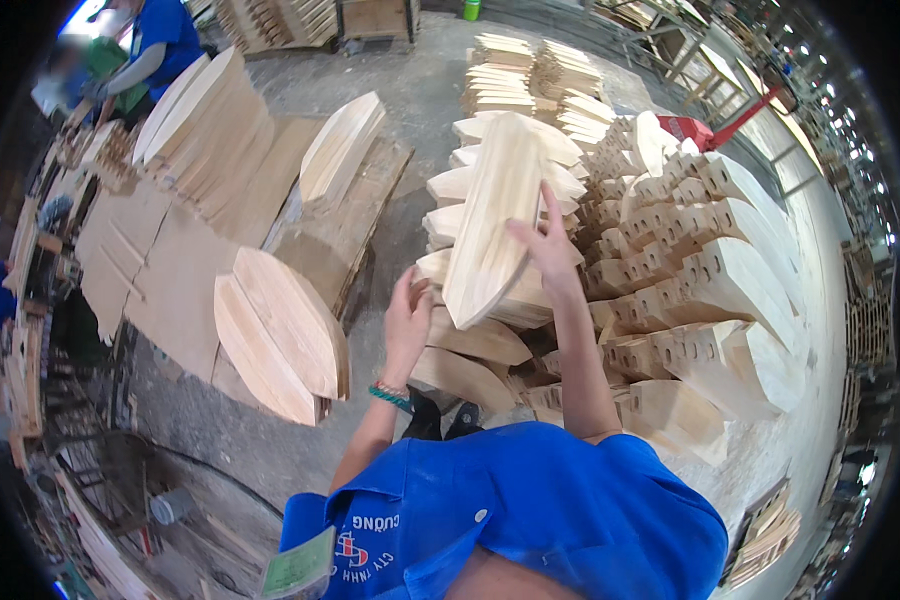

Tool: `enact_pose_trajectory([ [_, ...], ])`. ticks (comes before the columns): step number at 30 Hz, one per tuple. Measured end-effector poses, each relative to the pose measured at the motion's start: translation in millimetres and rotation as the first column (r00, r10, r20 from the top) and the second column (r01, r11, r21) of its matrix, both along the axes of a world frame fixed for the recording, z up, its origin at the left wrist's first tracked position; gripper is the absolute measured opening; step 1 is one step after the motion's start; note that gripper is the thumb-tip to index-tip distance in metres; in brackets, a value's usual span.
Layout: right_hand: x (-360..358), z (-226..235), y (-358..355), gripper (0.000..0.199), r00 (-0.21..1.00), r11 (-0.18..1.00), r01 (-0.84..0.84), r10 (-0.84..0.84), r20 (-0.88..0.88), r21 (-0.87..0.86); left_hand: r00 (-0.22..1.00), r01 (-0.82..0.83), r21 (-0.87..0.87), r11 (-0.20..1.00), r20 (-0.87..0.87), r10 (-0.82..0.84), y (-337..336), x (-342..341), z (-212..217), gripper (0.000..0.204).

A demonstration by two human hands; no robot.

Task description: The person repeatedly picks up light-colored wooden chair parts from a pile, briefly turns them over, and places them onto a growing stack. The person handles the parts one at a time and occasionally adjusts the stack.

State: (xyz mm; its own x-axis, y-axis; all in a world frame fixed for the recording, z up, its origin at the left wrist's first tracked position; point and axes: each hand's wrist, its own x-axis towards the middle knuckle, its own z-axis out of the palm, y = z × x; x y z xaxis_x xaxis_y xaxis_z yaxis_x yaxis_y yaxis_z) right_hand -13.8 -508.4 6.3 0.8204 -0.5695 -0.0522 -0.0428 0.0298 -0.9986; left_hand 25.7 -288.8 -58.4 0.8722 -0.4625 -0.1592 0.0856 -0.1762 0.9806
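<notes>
A long pale wooden board [494, 205] with pointed ends slants across the stacked boards in front of me. My right hand [548, 245] grips its right edge, with the thumb lying on the upper face and the fingers along the side. To the left of the board's near end, my left hand [410, 312] is raised with fingers loosely bent and apart, holding nothing. Similar boards [475, 340] lie in layers beneath and beside both hands. A green band [390, 397] circles my left wrist.
On the left, shaped boards [280, 335] stand in a pile, with another stack [342, 150] on a wooden pallet [355, 225] and a taller one [205, 120] behind. Stacked pieces with holes [685, 270] fill the right. A red pallet jack [710, 130] and co-workers in blue [165, 35] are farther off.
</notes>
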Motion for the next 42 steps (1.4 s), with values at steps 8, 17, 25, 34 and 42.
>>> enact_pose_trajectory([
  [8,24,-55,-2,0.086,0.781,0.715,-0.271,-0.229,-0.582,-0.645,0.968,0.202,-0.122,0.972,-0.129,-0.217,-91,18,-31,0.086],
  [17,-4,-105,-58,0.072,0.925,0.985,-0.169,0.168,-0.34,0.025,0.9,0.186,-0.242,0.952,-0.347,-0.264,-135,-3,-50,0.098],
  [25,-19,-122,-73,0.076,0.984,0.807,-0.025,0.122,-0.126,0.59,0.752,0.09,-0.471,0.877,-0.545,-0.37,-112,6,-71,0.087],
  [34,-29,-151,-71,0.068,0.993,0.638,0.094,-0.005,-0.118,0.764,0.575,-0.294,-0.688,0.664,-0.682,-0.452,-73,14,-89,0.075],
  [42,-33,-163,-68,0.055,0.995,0.745,0.07,0.0,-0.105,0.663,0.619,-0.424,-0.578,0.697,-0.747,-0.243,-69,21,-109,0.076],
])
